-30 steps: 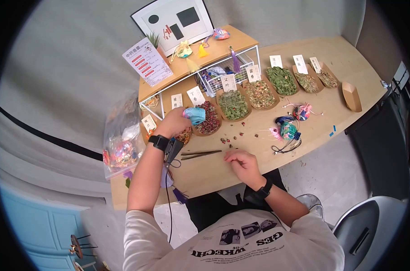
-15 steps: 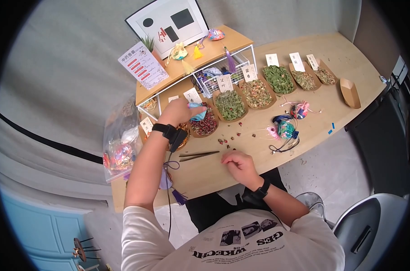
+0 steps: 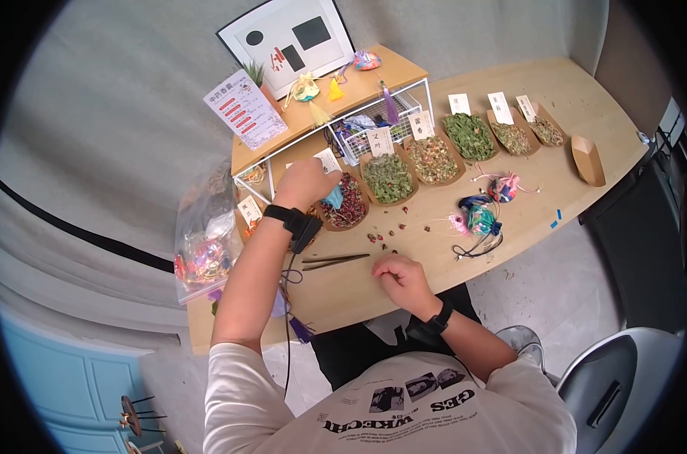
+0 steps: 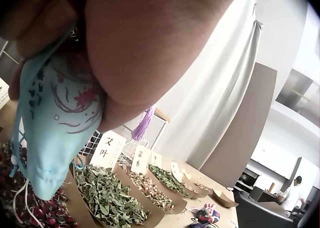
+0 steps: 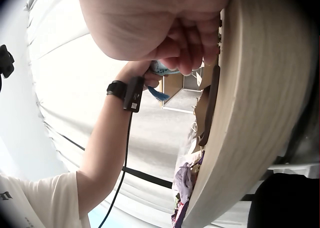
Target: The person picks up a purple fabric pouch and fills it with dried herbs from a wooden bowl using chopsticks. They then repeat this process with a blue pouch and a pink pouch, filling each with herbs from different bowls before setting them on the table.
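The left hand (image 3: 307, 184) grips a light blue pouch (image 3: 334, 198) above a tray of dark red dried buds (image 3: 348, 206). In the left wrist view, fingers of the left hand (image 4: 145, 43) pinch the printed pouch (image 4: 62, 113) at its upper end; its narrow end with white cords points down at the buds (image 4: 52, 213). The right hand (image 3: 408, 284) rests at the table's front edge with fingers loosely curled. Nothing shows in the right hand (image 5: 155, 23) in the right wrist view. Whether anything falls from the pouch cannot be seen.
More trays of dried herbs, such as green leaves (image 3: 470, 136), line the table with label cards. Dark sticks (image 3: 336, 261) and scattered buds lie near the right hand. Tied pouches (image 3: 481, 218) lie right of them; a plastic bag (image 3: 203, 250) stands far left.
The left hand has shifted slightly right and turned over the bud tray, so the pouch now hangs downward and is mostly covered by the hand. The right hand stays at the table edge.
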Demonstrator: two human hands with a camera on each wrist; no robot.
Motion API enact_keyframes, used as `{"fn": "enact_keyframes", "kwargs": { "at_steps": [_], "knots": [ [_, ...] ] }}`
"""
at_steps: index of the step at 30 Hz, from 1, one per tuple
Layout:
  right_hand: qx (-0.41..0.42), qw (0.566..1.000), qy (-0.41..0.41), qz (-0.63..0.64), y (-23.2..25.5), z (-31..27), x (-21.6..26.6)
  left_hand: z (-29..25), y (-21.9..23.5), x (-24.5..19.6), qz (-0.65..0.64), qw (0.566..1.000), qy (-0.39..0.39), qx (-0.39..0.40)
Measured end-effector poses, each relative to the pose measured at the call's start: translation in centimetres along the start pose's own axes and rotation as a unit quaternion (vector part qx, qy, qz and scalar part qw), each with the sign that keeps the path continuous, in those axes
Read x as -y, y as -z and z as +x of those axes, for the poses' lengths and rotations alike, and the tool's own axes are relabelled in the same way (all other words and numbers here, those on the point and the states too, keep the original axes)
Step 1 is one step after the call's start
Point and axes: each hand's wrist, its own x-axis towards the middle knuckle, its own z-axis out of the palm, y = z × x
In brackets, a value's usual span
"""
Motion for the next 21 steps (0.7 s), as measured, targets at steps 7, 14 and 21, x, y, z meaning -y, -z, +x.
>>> {"fn": "enact_keyframes", "kwargs": {
  "at_steps": [7, 14, 21],
  "knots": [
    [0.007, 1.0, 0.005, -0.013, 0.0, -0.1, -0.1, 0.3, 0.0, 0.3, -0.02, 0.997, -0.018, -0.07],
    [0.02, 0.999, 0.012, -0.029, 0.0, 0.0, 0.1, -0.8, 1.5, -0.8, -0.03, 0.997, -0.013, -0.073],
    [0.02, 0.999, 0.02, -0.036, 0.0, 0.1, 0.4, -1.2, 1.6, -0.7, -0.071, 0.995, -0.025, -0.069]
  ]
}}
